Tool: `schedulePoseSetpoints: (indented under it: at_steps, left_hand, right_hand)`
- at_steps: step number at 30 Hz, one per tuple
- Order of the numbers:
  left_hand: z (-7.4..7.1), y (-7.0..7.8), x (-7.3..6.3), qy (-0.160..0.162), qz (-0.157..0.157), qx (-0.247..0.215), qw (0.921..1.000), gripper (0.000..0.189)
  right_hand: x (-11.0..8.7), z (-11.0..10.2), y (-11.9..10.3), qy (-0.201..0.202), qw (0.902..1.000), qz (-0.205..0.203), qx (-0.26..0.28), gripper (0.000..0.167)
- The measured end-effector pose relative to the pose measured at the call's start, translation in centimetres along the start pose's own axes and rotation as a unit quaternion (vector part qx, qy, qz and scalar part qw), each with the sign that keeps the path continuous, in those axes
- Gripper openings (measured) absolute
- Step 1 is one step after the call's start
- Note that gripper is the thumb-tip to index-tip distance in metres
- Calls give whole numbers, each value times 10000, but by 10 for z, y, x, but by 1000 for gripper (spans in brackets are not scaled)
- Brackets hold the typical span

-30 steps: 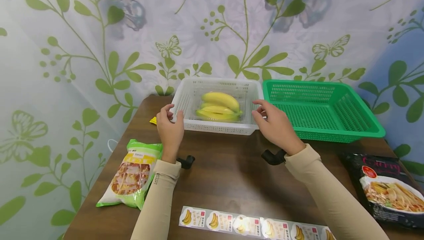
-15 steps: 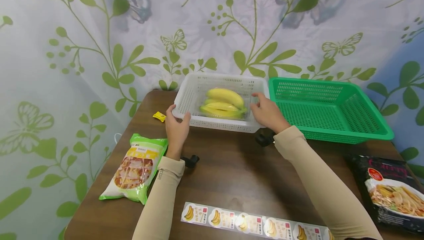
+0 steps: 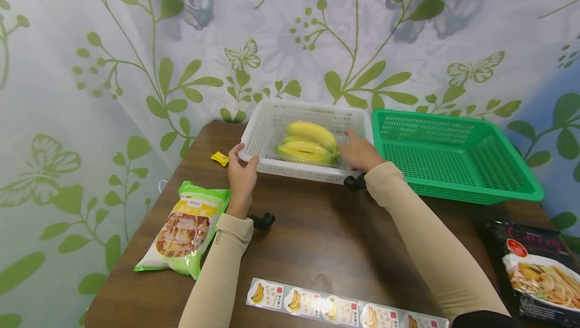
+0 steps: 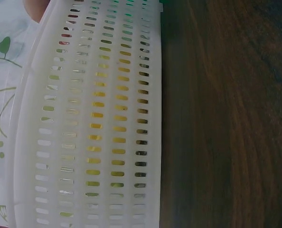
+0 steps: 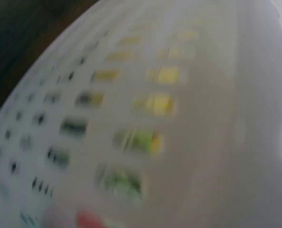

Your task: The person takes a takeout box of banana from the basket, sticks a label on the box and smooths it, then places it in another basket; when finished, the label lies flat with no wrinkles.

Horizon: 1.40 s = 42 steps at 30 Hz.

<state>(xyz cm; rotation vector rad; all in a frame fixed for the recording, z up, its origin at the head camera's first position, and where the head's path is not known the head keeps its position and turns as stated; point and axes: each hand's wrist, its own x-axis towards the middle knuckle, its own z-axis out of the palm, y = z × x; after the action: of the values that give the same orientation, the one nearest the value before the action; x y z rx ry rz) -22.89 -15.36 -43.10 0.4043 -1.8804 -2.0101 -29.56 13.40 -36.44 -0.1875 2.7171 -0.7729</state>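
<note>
A white slotted plastic basket (image 3: 296, 169) stands at the table's back, holding a bunch of yellow bananas (image 3: 308, 134) in clear plastic wrap. My left hand (image 3: 241, 179) grips its front left corner, thumb on the front rim and index finger along the left side. My right hand (image 3: 360, 153) reaches over the front right rim, index finger and thumb parted beside the bananas' stem end; its other fingers are hidden. In the left wrist view the basket's wall (image 4: 84, 142) fills the left half, with yellow showing through the slots. The right wrist view is blurred by the near wall (image 5: 193, 156).
To the right sits a green plastic basket (image 3: 446, 154). A bag of frozen food (image 3: 186, 227) lies at the left, with a small yellow packet (image 3: 219, 158) behind it. A strip of banana stickers (image 3: 333, 309) lies in front, and a black noodle pack (image 3: 539, 267) at the right.
My left hand has closed onto the white basket's corner. The right hand has moved left and over the rim toward the bananas. The view has shifted slightly.
</note>
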Motion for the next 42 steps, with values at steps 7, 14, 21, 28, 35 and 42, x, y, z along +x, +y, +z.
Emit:
schedulePoseSetpoints:
  at_steps: [7, 14, 21, 28, 35, 42]
  left_hand:
    - [0, 1, -1, -25, -44, 68, 10000, 52]
    - [0, 0, 0, -91, -62, 124, 9999, 54]
    - [2, 2, 1, -135, -63, 50, 9999, 54]
    - [0, 2, 1, -141, -24, 0, 9999, 55]
    - [-1, 1, 2, -107, -18, 70, 9999, 54]
    - [0, 1, 2, -175, 4, 73, 9998, 54]
  right_hand:
    - [14, 11, 3, 129, 9999, -5, -84, 64]
    - [22, 16, 6, 142, 9998, -131, 91, 59]
    - [27, 20, 7, 169, 9993, -185, 291, 57]
    - [29, 22, 6, -49, 9959, -203, 876, 56]
    - [30, 23, 5, -146, 9938, -291, 1059, 56]
    - [33, 24, 9, -136, 9912, -324, 1274, 57]
